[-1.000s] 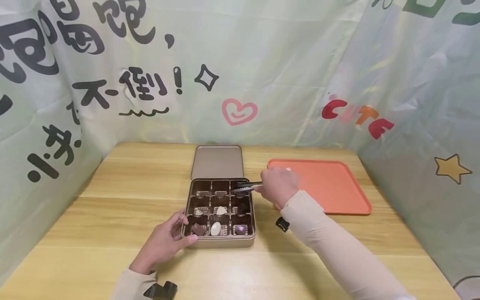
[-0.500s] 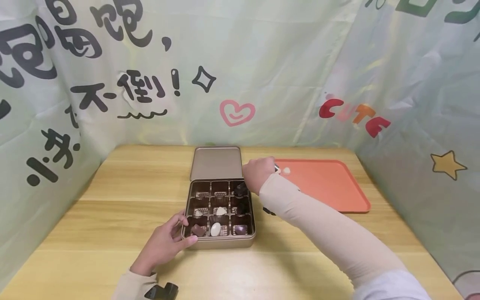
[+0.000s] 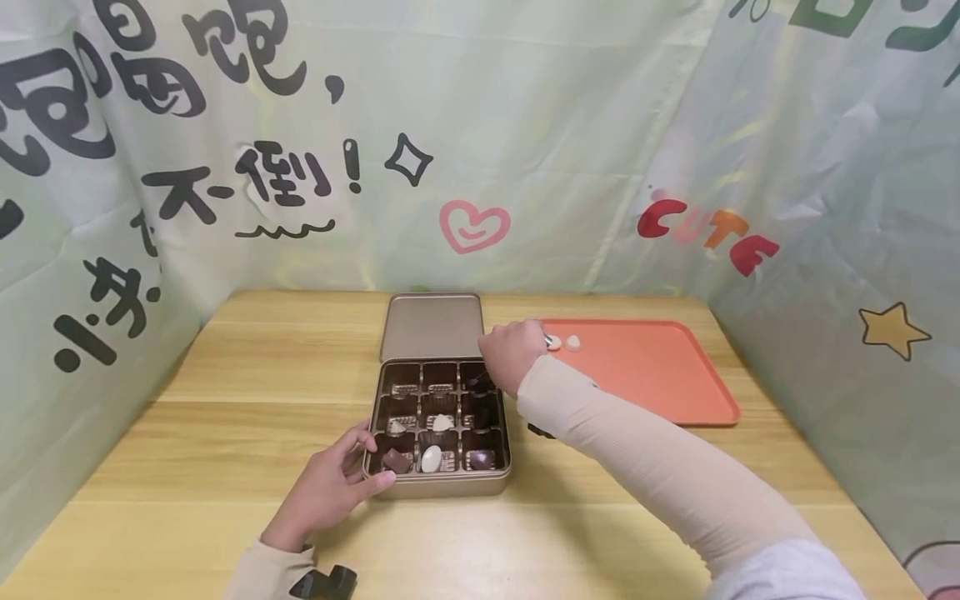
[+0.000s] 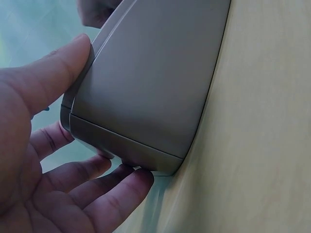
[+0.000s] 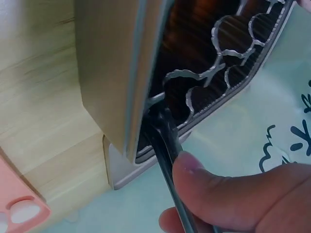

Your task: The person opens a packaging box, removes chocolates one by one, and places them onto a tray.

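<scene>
A brown metal chocolate tin (image 3: pixel 438 485), split into compartments, stands with its hinged lid (image 3: pixel 435 327) folded back. My left hand (image 3: pixel 333 479) holds its front left corner, thumb at the front rim and fingers along the side. In my right hand (image 3: pixel 513 354) is a pair of dark tongs (image 5: pixel 170 155); their tips reach into the back right compartment. What they touch there is too dark to tell. A brown chocolate (image 3: pixel 396 460), a white oval chocolate (image 3: pixel 431 457) and a purple chocolate (image 3: pixel 482 459) lie in the front row. A small white piece (image 3: pixel 442 422) sits in the middle compartment.
An orange tray (image 3: pixel 652 375) lies right of the tin, with two small white pieces (image 3: pixel 573 342) near its back left corner. The right forearm crosses over the tray's left front. Printed cloth (image 3: pixel 480 150) surrounds the wooden table (image 3: pixel 262 375).
My right hand has moved left, from beside the tin to its back right corner, turning the tongs down into the compartment. White pieces on the tray came into view. My left hand stays put.
</scene>
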### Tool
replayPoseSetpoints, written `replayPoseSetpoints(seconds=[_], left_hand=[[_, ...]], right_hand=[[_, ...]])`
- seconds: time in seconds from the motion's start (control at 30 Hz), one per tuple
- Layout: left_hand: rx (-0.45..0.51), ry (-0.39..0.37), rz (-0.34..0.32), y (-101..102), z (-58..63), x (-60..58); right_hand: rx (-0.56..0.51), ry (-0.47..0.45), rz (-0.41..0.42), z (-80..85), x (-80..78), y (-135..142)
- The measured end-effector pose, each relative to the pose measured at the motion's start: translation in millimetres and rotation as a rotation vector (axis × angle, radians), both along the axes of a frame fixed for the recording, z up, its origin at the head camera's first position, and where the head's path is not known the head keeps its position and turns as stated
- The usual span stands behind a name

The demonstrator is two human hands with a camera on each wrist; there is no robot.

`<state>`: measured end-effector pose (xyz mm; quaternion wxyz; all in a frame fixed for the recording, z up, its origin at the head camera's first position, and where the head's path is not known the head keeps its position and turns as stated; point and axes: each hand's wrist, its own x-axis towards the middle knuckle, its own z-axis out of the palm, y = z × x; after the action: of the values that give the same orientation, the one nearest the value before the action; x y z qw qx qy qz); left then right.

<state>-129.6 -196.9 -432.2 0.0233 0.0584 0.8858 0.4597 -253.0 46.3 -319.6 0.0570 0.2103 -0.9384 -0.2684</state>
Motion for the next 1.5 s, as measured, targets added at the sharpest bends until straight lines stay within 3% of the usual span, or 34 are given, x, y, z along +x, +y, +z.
replayPoseSetpoints(seconds=[0.37, 0.6, 1.03, 1.5], left_hand=[[-0.012, 0.010, 0.007, -0.4, 0.4, 0.2], [0.020, 0.013, -0.002, -0.5, -2.1, 5.4], [0.072, 0.007, 0.008, 1.7, -2.5, 3.4], [0.073, 0.028, -0.002, 2.4, 0.1, 1.2]], right_hand=[[-0.087, 0.048, 0.015, 26.0, 3.5, 8.8], [-0.185, 0.028, 0.020, 38.2, 5.6, 16.8], [-0.270, -0.047, -0.100, 60.7, -1.8, 44.5], [-0.431, -0.113, -0.274, 77.5, -20.1, 114.7]])
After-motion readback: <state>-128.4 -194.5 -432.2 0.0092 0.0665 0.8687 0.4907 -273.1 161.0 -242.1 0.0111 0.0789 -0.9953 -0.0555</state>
